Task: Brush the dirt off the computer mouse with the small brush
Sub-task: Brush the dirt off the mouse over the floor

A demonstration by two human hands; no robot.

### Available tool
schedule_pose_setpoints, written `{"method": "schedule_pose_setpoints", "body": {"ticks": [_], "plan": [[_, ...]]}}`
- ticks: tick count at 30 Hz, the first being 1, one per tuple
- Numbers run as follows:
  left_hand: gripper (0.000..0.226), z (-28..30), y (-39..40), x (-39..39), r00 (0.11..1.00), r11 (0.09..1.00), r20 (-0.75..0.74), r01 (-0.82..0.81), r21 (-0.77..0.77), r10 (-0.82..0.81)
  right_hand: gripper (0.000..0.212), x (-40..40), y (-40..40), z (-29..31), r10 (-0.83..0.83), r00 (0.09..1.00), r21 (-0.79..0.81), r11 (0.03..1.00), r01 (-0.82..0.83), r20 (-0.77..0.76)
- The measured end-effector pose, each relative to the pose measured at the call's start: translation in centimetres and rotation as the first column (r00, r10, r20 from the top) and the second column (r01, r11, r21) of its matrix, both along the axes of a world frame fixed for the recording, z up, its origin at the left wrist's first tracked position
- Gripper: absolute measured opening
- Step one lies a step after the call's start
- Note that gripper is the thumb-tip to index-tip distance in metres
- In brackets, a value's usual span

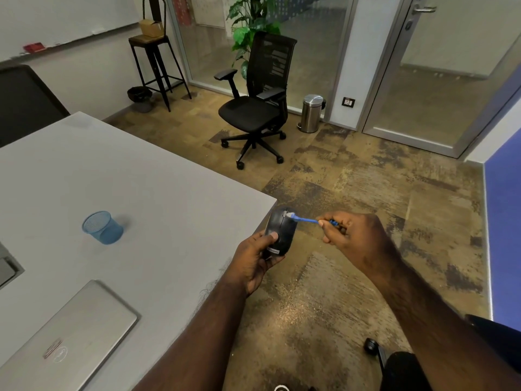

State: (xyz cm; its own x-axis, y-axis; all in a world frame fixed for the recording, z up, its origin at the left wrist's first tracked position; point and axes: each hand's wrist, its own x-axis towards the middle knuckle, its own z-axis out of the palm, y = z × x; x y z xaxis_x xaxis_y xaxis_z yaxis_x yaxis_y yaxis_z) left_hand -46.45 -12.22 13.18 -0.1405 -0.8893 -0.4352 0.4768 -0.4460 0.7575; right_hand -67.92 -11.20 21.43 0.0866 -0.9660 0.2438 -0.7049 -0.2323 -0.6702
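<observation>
My left hand (253, 261) grips a black computer mouse (282, 230) by its rear end, thumb on top, holding it in the air just past the table's corner. My right hand (349, 235) pinches the handle of a small blue brush (307, 220). The brush's white bristle tip rests on the front of the mouse, near the scroll wheel. Part of the handle is hidden inside my right fingers.
A grey table (141, 193) on the left carries a blue mesh cup (102, 227) and a closed silver laptop (70, 337). A black office chair (256, 105), a steel bin (311, 112) and a tall stool (155, 52) stand on the carpet beyond.
</observation>
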Motion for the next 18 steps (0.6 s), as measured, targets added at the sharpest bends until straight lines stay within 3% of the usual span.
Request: {"method": "schedule_pose_setpoints", "body": {"ticks": [2,5,10,15,18], "plan": [[0.008,0.1,0.1,0.2,0.999,0.999,0.038,0.026,-0.022,-0.025,0.014,-0.1,0.3,0.1,0.114,0.993,0.077,0.990,-0.114,0.004],[0.011,0.2,0.3,0.5,0.998,0.998,-0.041,0.046,-0.043,-0.047,0.013,-0.2,0.5,0.1,0.209,0.978,0.152,0.966,-0.207,-0.002],[0.034,0.1,0.2,0.5,0.997,0.995,-0.029,0.069,-0.073,-0.071,0.019,0.0,0.2,0.5,-0.001,1.000,-0.025,1.000,0.001,0.019],[0.034,-0.2,0.4,0.3,0.997,0.991,0.030,0.074,-0.109,-0.072,0.013,0.9,0.5,0.3,0.097,0.993,0.093,0.990,-0.103,0.066],[0.032,0.0,0.5,0.3,0.997,0.990,0.049,0.073,-0.117,-0.067,0.017,0.8,-0.1,0.1,-0.050,0.997,0.021,0.999,0.049,0.054]]}}
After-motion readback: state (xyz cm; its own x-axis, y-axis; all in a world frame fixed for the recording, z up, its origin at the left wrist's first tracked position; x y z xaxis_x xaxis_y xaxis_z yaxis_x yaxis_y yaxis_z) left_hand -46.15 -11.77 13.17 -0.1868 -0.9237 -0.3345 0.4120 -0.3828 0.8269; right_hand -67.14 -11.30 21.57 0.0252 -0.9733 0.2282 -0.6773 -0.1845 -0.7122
